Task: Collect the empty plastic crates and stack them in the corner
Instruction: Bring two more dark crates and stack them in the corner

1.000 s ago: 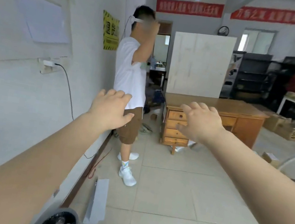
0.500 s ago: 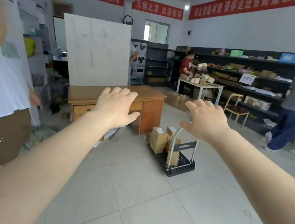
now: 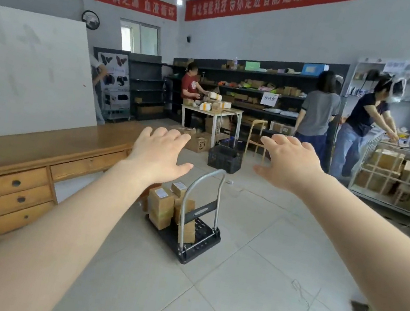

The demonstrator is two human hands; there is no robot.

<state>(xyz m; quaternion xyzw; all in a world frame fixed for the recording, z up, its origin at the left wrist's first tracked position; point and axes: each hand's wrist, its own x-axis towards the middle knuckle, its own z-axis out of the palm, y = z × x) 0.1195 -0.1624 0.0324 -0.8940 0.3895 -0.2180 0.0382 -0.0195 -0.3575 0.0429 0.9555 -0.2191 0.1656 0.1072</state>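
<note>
On the tiled floor: black lattice-walled plastic crate (image 3: 224, 158) beyond both hands, untouched.
Left hand (image 3: 159, 154) and right hand (image 3: 290, 165) spread, holding nothing; metal-handled trolley (image 3: 187, 223) of cardboard boxes (image 3: 162, 206) stands between; wooden desk (image 3: 42, 154) left.

A parcel-sorting depot; behind the hand trolley (image 3: 187, 223) of cartons, parcel-laden shelves (image 3: 258, 93); right, a caged cart (image 3: 403, 176).

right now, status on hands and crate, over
Left hand, right hand open, empty. Black crate on floor ahead. Loaded trolley between.
</note>
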